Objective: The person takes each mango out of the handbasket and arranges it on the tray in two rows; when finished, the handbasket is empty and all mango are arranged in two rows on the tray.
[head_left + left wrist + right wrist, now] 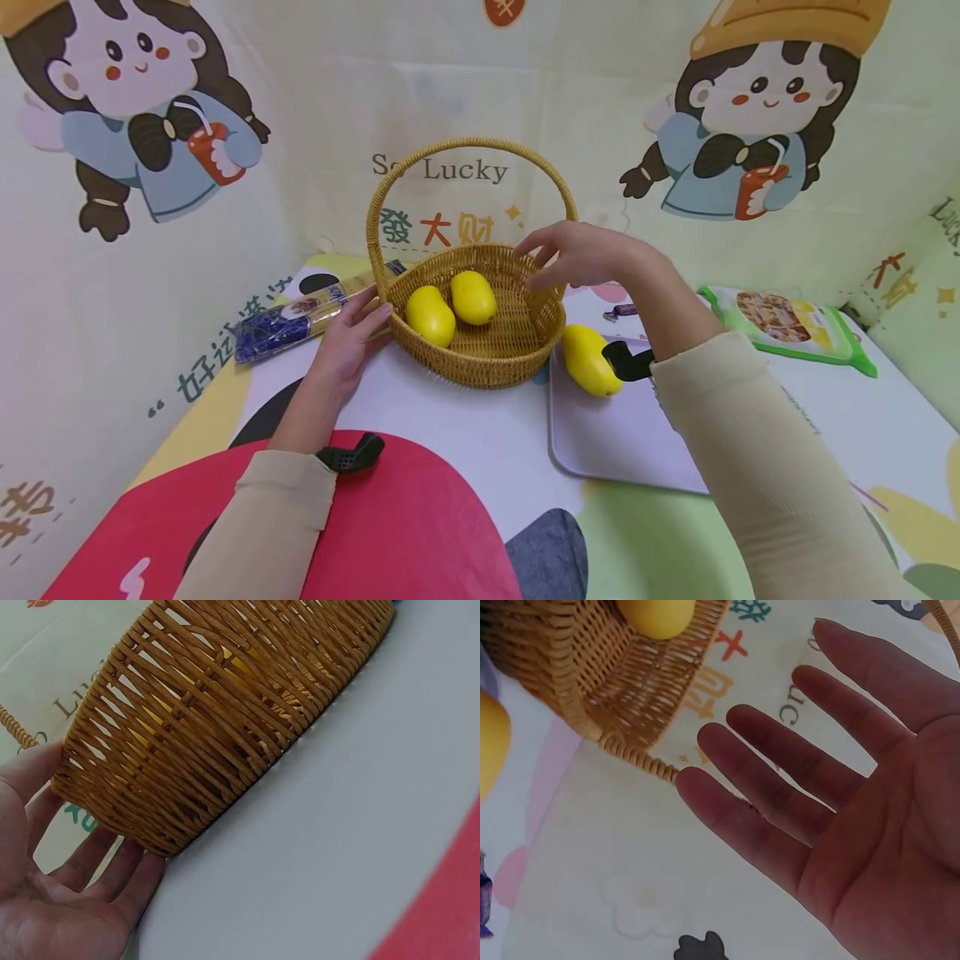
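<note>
A woven wicker basket point(480, 368) with a tall arched handle point(471, 144) stands upright on the table. Two yellow mangoes, one at the left point(430, 317) and one beside it point(473, 298), lie in its left half. My left hand point(347, 342) rests against the basket's left side; its extended fingers point(139, 881) touch the woven wall in the left wrist view. Over the basket's right rim hovers my right hand point(581, 254), holding nothing, with fingers spread in the right wrist view. A third mango point(590, 362) lies right of the basket, on a pale purple tray point(630, 446).
Behind my left hand lies a long pack of spaghetti point(292, 321) with blue ends. A green-edged food packet point(791, 325) is at the right, and a small purple-wrapped candy point(621, 312) lies behind the tray. A printed cloth wall point(450, 92) closes off the back.
</note>
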A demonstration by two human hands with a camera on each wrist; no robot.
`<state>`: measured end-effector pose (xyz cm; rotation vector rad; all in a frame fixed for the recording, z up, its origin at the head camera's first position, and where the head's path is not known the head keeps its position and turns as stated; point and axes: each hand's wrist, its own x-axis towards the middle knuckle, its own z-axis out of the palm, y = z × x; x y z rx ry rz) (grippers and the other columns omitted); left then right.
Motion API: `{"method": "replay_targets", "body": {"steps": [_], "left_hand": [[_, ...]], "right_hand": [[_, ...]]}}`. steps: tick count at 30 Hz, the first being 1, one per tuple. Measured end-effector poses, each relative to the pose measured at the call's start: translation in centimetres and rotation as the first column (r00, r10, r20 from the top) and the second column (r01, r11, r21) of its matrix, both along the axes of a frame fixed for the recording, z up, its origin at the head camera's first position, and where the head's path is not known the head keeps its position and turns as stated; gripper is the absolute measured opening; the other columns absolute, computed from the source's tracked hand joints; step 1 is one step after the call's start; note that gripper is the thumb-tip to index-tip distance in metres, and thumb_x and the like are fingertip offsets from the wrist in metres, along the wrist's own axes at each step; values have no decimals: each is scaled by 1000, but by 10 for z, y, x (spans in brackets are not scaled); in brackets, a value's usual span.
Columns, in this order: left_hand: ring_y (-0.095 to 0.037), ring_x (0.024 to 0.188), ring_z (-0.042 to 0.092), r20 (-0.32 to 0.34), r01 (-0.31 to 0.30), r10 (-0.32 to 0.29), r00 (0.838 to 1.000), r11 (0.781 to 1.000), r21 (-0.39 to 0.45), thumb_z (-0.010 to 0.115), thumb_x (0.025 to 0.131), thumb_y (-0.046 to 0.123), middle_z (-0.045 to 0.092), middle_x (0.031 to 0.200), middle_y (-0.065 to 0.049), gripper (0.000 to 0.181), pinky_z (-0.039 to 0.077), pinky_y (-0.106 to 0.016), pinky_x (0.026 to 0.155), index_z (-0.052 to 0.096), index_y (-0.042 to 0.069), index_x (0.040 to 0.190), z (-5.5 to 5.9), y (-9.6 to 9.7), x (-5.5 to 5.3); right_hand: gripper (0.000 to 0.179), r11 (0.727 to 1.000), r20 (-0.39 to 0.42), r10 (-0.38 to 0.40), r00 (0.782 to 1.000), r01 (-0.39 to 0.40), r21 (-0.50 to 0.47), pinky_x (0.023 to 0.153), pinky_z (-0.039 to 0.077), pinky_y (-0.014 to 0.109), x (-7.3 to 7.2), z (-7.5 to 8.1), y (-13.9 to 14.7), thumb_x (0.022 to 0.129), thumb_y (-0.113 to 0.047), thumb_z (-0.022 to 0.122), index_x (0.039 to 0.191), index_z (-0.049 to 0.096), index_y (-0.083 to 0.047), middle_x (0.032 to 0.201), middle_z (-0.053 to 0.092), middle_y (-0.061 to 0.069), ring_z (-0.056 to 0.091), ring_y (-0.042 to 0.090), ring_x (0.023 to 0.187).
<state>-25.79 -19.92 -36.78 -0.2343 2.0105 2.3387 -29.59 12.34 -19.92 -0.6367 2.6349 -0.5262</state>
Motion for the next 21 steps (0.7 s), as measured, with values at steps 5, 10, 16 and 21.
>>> {"method": "replay_targets", "body": {"steps": [5,10,16,21], "left_hand": [[-25,146,46,-2,9,-9,1000,1000,2,64,104,31,36,167,-3,63,39,-41,123,37,35,161,0,0,1],[-25,147,45,-5,14,-14,1000,1000,4,63,104,31,35,168,-3,63,39,-41,123,36,36,161,0,-1,1],[-26,146,47,-12,2,-2,1000,1000,-4,62,105,28,37,166,-3,60,41,-41,122,39,36,160,-2,-1,-1],[-25,145,47,-10,-7,7,1000,1000,0,63,104,29,38,165,-3,60,41,-40,122,40,36,159,-1,-1,0]], "right_hand": [[52,999,45,-22,999,20,32,99,58,48,-6,-4,-13,99,-25,66,150,53,-22,144,57,14,63,35,121],[53,998,71,-19,997,15,56,95,61,49,-15,-4,-25,99,-25,67,150,51,-20,146,55,17,60,38,127],[54,996,86,-24,996,16,92,96,60,50,-24,-9,-35,99,-26,67,150,52,-22,145,56,14,59,35,126],[58,993,106,-70,992,60,99,96,59,52,-28,-11,-43,97,-29,69,152,51,-27,145,55,8,62,33,119]]}}
